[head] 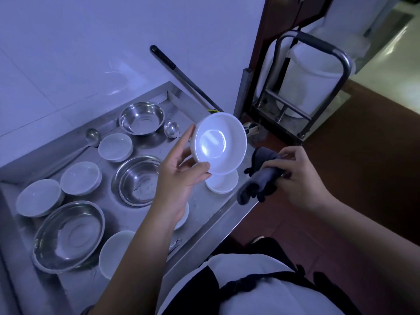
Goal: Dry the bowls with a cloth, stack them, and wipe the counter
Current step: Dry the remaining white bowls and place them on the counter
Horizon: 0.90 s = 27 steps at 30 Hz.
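Bowls of steel and white ceramic crowd the steel bench (pixel 211 218). Above its near edge, the left hand (pixel 179 176) pinches a tilted white bowl (pixel 219 143) by the rim; right of that bowl, the right hand (pixel 297 178) grips a bunched dark cloth (pixel 259 178).

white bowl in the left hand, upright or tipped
Tipped: the white bowl is held up off the counter by the left hand, its inside facing the camera.
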### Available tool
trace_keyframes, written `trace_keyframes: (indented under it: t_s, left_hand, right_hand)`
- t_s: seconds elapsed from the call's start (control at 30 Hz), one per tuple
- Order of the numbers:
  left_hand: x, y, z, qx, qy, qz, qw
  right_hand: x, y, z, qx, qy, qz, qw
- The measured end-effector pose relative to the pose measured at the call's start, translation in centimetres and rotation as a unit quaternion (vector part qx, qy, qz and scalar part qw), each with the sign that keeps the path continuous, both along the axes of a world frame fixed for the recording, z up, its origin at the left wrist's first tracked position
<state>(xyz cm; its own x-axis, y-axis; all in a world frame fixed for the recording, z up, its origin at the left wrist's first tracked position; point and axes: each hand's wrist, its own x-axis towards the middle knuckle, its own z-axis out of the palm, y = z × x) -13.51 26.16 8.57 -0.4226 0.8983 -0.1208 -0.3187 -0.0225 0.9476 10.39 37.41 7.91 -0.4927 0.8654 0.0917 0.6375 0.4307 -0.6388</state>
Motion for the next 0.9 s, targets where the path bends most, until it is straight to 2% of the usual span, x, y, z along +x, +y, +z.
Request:
trace_keyframes:
  t_s: [0.03, 0.1, 0.2, 0.4, 0.53, 0.6, 0.7, 0.83, 0.9]
  left_hand:
    - [0.2, 0.0, -0.2, -0.004, -0.009, -0.003, 1.000]
    - [0.5, -0.1, -0.7, -0.011, -0.033, -0.012, 0.999]
    - [1.2, -0.3, -1.1, -0.016, -0.058, -0.044, 0.997]
    - [1.8, -0.4, -1.4, -0.014, -0.115, -0.088, 0.989]
    - [1.8, -0.5, -1.8, -0.010, -0.128, -0.087, 0.988]
    - [2.2, -0.6, -2.0, -0.009, -0.133, -0.088, 0.987]
    - [3.0, -0.8, -2.2, -0.009, -0.141, -0.094, 0.986]
    - [3.5, -0.7, -2.4, 0.009, -0.143, -0.120, 0.982]
    - [3.4, -0.6, -2.6, 0.023, -0.136, -0.141, 0.980]
  right_hand:
    - [0.0, 0.0, 0.5, -0.045, 0.016, -0.014, 0.999]
    - [0.2, -0.1, 1.1, -0.146, 0.108, -0.025, 0.983]
    - [0.4, -0.5, 1.7, -0.310, 0.273, -0.059, 0.909]
    - [-1.1, -2.0, 2.2, -0.380, 0.372, -0.185, 0.826]
    - [-1.4, -3.5, 1.8, -0.483, 0.406, -0.186, 0.753]
    - [-1.8, -4.2, 1.9, -0.491, 0.401, -0.156, 0.758]
    - [-2.4, -4.8, 2.4, -0.462, 0.379, -0.113, 0.794]
    - [-2.8, -4.1, 2.7, -0.384, 0.339, -0.184, 0.839]
    - [-2.7, -3.5, 2.4, -0.384, 0.322, -0.233, 0.833]
